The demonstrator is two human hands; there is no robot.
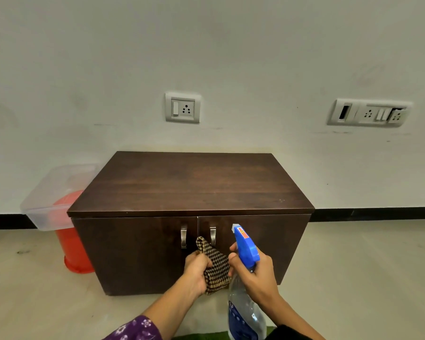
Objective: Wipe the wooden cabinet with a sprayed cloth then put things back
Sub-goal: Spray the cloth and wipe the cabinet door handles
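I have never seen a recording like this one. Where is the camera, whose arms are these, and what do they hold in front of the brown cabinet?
There is no machine here. The one picture comes from a camera worn on a person's head, looking forward and down, so the two arms at the bottom are that person's own.

The left hand grips a bunched checked cloth. The right hand holds a clear spray bottle with a blue trigger head; its nozzle points toward the cloth.

Behind them stands the wooden cabinet against the wall, both doors closed. I see nothing lying on its top. To its left, a clear plastic box sits on a red bucket. Two socket plates are on the wall.
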